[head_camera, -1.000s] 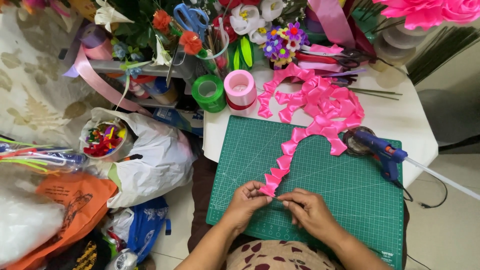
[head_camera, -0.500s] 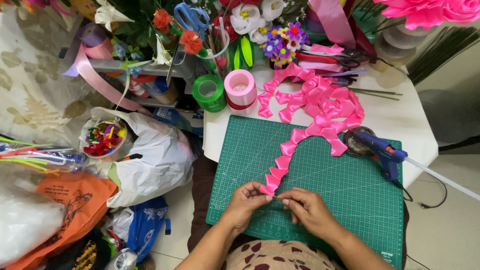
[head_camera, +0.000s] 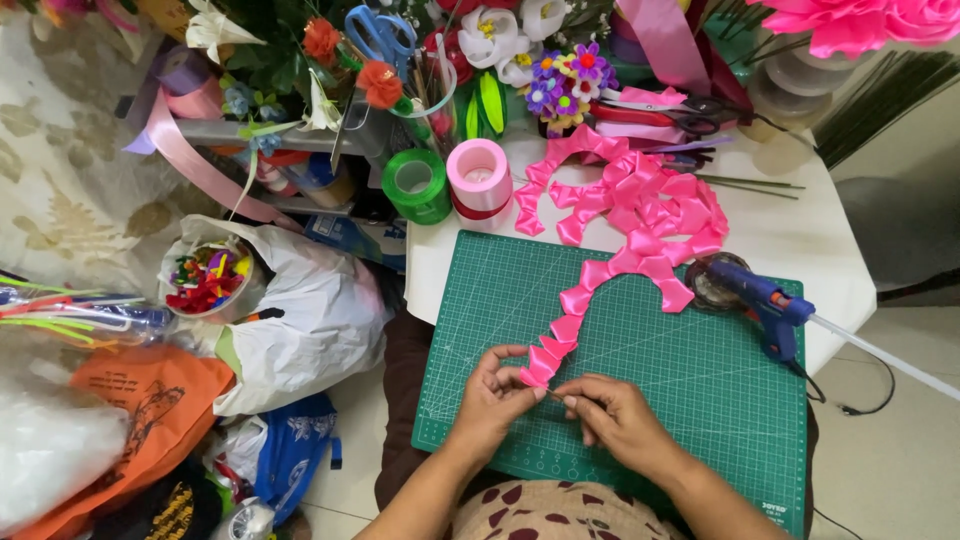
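A long chain of folded pink ribbon (head_camera: 640, 215) runs from a heap at the back of the white table down across the green cutting mat (head_camera: 700, 390). My left hand (head_camera: 493, 398) pinches the chain's near end between thumb and fingers. My right hand (head_camera: 612, 420) sits just right of it, fingertips pressed together at the same end, touching the ribbon. Whether it holds something thin is unclear.
A blue glue gun (head_camera: 768, 305) lies at the mat's right edge, its cord trailing right. Green (head_camera: 416, 185) and pink (head_camera: 479, 175) ribbon spools stand behind the mat. Scissors, artificial flowers and ribbon rolls crowd the back. Bags (head_camera: 290, 320) and a tub of coloured bits (head_camera: 205, 280) fill the floor left.
Both hands stay at the ribbon's near end; the fingers have shifted slightly, and the chain has not moved otherwise.
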